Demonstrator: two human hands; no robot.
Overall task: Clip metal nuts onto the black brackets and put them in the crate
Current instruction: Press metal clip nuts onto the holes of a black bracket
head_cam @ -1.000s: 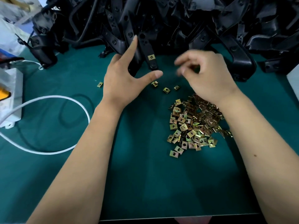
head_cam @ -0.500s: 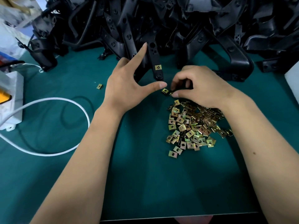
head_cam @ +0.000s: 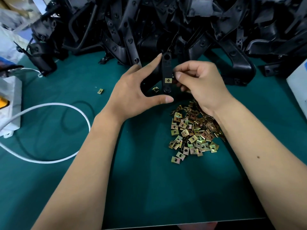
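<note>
My left hand (head_cam: 136,92) holds a black bracket (head_cam: 166,67) upright over the green mat, index finger along its left side and thumb under its lower end. One brass metal nut (head_cam: 168,80) is clipped on the bracket's arm. At the bracket's right edge, my right hand (head_cam: 201,82) pinches a second nut between thumb and forefinger; that nut is mostly hidden by the fingers. A heap of loose nuts (head_cam: 192,133) lies under my right wrist. No crate is in view.
A big pile of black brackets (head_cam: 166,22) fills the back of the table. Stray nuts lie on the mat: a single nut (head_cam: 100,91) at left and another nut (head_cam: 155,89) under the bracket. A white power strip (head_cam: 10,103) and white cable (head_cam: 49,105) sit at left, and a white box (head_cam: 297,83) at right.
My right hand dropped to the loose nuts, picked one up and rose to the bracket. My left hand drew the bracket nearer, away from the pile.
</note>
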